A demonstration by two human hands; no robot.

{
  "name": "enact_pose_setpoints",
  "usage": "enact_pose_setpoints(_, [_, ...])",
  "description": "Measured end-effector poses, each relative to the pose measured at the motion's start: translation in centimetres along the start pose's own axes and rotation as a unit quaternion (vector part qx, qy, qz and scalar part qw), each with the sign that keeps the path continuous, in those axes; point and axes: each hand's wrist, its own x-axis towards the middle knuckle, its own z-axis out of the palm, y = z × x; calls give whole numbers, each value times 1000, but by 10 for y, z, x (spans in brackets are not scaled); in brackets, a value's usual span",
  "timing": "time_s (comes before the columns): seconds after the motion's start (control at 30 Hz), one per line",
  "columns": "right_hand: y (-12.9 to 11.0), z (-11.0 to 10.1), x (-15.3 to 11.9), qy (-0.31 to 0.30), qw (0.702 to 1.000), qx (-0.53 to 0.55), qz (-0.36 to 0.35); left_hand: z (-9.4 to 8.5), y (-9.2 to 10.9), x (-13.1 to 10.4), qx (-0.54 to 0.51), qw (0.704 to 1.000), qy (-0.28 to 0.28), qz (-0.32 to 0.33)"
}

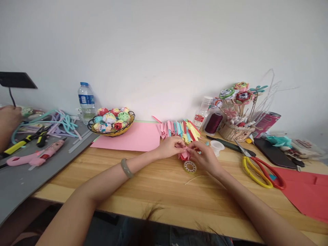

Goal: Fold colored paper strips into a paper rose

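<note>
Between my two hands is a pink and red folded-paper flower [185, 155], held just above the wooden table [143, 191]. My left hand [171, 147] pinches it from the left side. From the right, my right hand [205, 155] has its fingers closed on the same flower, partly covering it. Right below lies a roll of tape [190, 167], with a thin pale string [197, 177] beside it. Just behind my hands stand rows of folded paper strips [176, 130] in pink, blue, yellow and red.
Right of my hands are a small clear plastic cup [217, 147], scissors [258, 171], a dark phone [274, 153] and red paper [304, 191]. Pink paper [128, 140] and a basket [112, 133] of paper flowers lie left. A glue gun [38, 155] rests near another person's hand [10, 123].
</note>
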Motion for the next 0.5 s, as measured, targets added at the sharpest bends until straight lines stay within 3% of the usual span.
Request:
enact_pose_setpoints(0.23, [2, -1, 2, -23, 985, 149, 81, -1, 2, 2, -143, 988, -24, -49])
enact_pose_setpoints(0.37, [13, 0, 3, -71, 978, 168, 101, 3, -9, 3, -152, 986, -22, -71])
enact_pose_setpoints(0.5, [17, 2, 2, -79, 975, 164, 127, 7, -18, 3, -191, 977, -28, -93])
